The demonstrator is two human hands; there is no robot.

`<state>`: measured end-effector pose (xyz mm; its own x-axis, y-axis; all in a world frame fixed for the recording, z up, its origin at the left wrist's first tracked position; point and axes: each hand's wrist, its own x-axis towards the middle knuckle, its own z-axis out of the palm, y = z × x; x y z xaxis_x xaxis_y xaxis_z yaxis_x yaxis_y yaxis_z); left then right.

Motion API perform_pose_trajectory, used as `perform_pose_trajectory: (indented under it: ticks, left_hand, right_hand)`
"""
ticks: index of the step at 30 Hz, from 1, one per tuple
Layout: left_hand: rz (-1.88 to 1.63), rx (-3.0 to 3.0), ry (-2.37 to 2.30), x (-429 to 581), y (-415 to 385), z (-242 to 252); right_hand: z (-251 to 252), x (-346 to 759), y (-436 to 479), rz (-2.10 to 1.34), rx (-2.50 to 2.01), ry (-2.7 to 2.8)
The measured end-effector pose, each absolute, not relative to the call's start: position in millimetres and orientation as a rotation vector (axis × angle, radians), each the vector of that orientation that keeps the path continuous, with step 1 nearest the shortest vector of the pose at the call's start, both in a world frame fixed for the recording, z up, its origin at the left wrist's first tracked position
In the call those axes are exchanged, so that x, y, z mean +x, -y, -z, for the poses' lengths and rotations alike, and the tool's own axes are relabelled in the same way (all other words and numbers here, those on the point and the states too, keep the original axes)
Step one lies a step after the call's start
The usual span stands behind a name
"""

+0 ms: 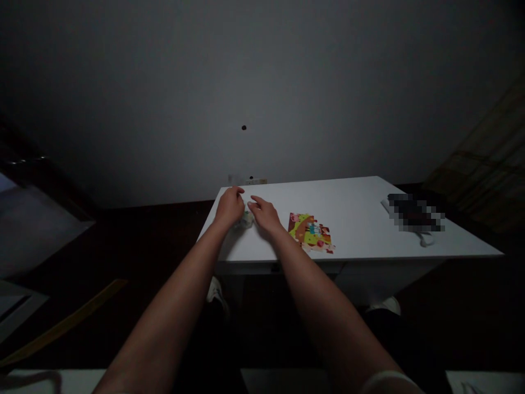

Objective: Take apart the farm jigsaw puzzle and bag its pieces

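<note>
My left hand [231, 207] is over the left part of the white table [348, 202], its fingers bent forward and apart. Facing it is my right hand [266, 213], with thumb and forefinger spread and nothing visible between them. Low between the two hands lies a small pale, greenish clump [246, 220], perhaps loose puzzle pieces or clear plastic; it is too blurred to name. Just right of my right wrist, a partly joined jigsaw puzzle [310, 231] with a colourful cartoon picture lies flat. My right forearm passes close to its left edge.
A dark, pixelated item [416, 212] lies at the table's right end, with a white strap [425, 239] beside it. Behind the table rises a grey wall [172, 109], with a socket strip [256, 181] low down. A curtain [484, 148] hangs at the right.
</note>
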<state>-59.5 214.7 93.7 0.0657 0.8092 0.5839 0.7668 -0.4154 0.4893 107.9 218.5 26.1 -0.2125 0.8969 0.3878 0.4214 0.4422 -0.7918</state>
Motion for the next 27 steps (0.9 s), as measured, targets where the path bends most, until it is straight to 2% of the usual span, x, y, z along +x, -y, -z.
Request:
perform_pose_trajectory:
  ticks: [8, 13, 17, 20, 27]
  left_hand:
    - [-1.249, 2.220, -1.636, -52, -204, -101]
    - [-1.353, 2.147, -1.617, -56, -199, -106]
    - [-1.584, 1.655, -1.628, -65, -207, -118]
    - [-1.553, 1.387, -1.587, -65, -211, -125]
    - [-1.504, 1.524, -1.584, -53, -206, -120]
  right_hand:
    - [-33, 168, -177, -0.661, -1.280, 1.834]
    - [-32, 186, -144, -0.486, -1.454, 1.945]
    - [-43, 204, -133, -0.325, -1.462, 2.010]
    - [-54, 226, -129, -0.249, -1.480, 1.978]
    - [-41, 253, -76, -0.128, -1.737, 2.036]
